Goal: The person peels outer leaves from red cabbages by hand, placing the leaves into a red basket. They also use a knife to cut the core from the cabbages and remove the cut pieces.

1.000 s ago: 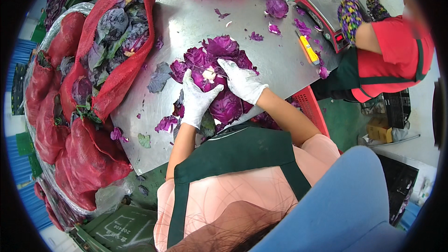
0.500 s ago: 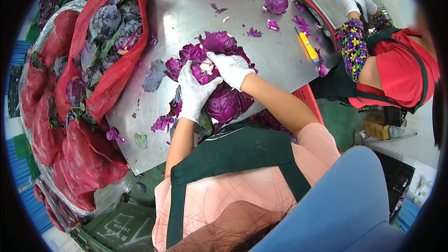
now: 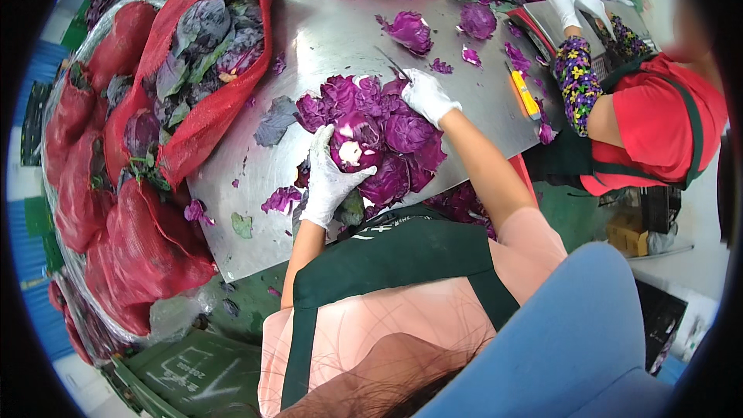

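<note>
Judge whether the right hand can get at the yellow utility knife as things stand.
Probably yes: bare metal tabletop lies between the right hand and the yellow utility knife. That hand is closed around a thin dark tool, though, so it would likely have to put that down first.

Blade part-hidden in right hand, co-worker's head blurred

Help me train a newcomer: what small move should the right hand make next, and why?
The right hand should probably bring its thin dark tool to the cabbage: the left hand cups it, pale stem end facing up, while the tool points away.
</note>
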